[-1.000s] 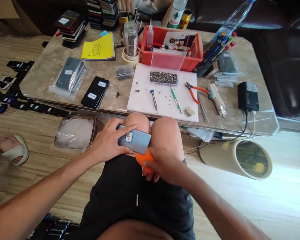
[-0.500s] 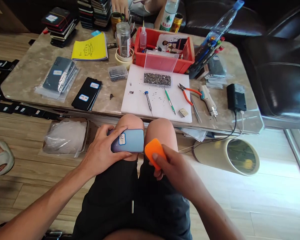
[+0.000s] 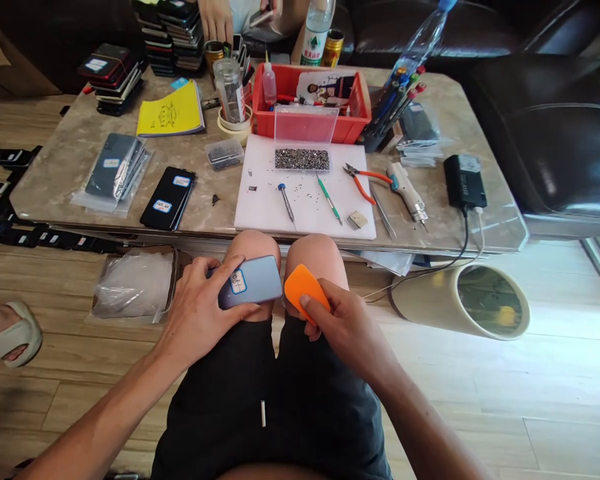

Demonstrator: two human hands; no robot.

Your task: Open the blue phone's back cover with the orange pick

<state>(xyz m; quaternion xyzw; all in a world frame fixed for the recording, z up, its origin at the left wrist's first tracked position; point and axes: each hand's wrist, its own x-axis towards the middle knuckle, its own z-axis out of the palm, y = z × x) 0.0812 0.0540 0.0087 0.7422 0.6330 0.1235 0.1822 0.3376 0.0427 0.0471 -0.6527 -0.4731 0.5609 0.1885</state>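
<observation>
A blue-grey phone (image 3: 260,281) with a handwritten label on its back lies over my left knee. My left hand (image 3: 200,308) grips it by its left end, thumb along the near edge and fingers along the far one. In my right hand (image 3: 343,320) is a thin orange plastic scraper card (image 3: 300,285), pinched under the thumb. Its left edge is close to the phone's right end; whether they touch I cannot tell.
On the table stand a white foam mat (image 3: 260,207) with screwdrivers and loose screws, a screw box (image 3: 303,160), orange-handled cutters (image 3: 367,183), a red bin (image 3: 265,123) and labelled phones (image 3: 167,197). A waste bin (image 3: 430,307) lies to the right. Another person's hand (image 3: 216,19) shows at the back.
The orange card has shifted slightly left and up, closer to the phone. The phone has tilted a little, its right end turned upward. My view has shifted slightly.
</observation>
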